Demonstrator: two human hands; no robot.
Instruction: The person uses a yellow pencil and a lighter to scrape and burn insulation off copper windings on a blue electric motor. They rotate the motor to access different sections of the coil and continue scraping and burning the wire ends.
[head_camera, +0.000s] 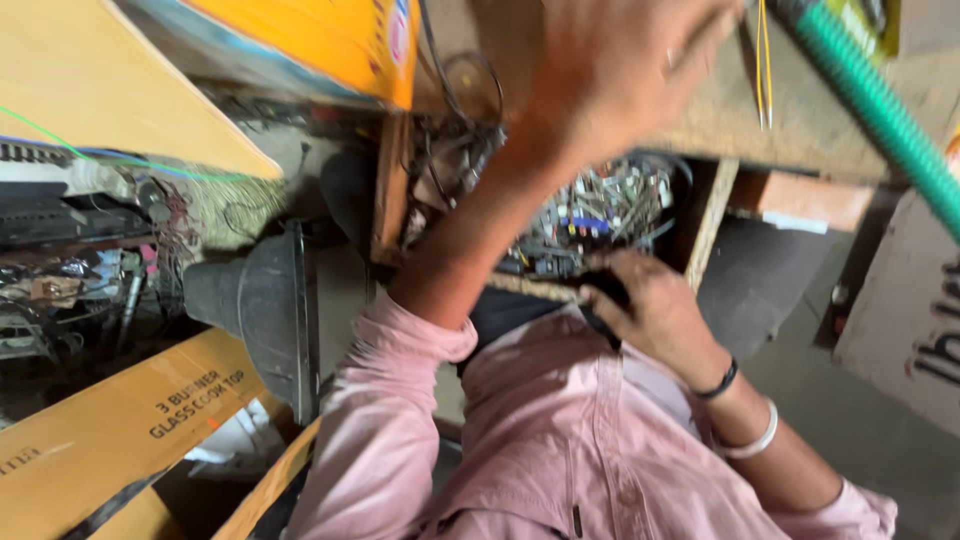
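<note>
Fingers of the right hand (655, 305) curl around a small dark object (603, 288) at the edge of a circuit board (590, 215). The left hand (610, 70) rests spread and blurred on the wooden bench (720, 120) above—its forearm crosses the board. A green ribbed hose (880, 110) slants nearby.

Yellow carton (110, 425) at 8 o'clock, long flat face with black print. Yellow-orange box (300, 40) at 11 o'clock, blue edging, small red-and-white round label. Plain yellow carton panel (90, 90) at 10 o'clock. White board (905, 310) with dark lettering at 3 o'clock.
</note>
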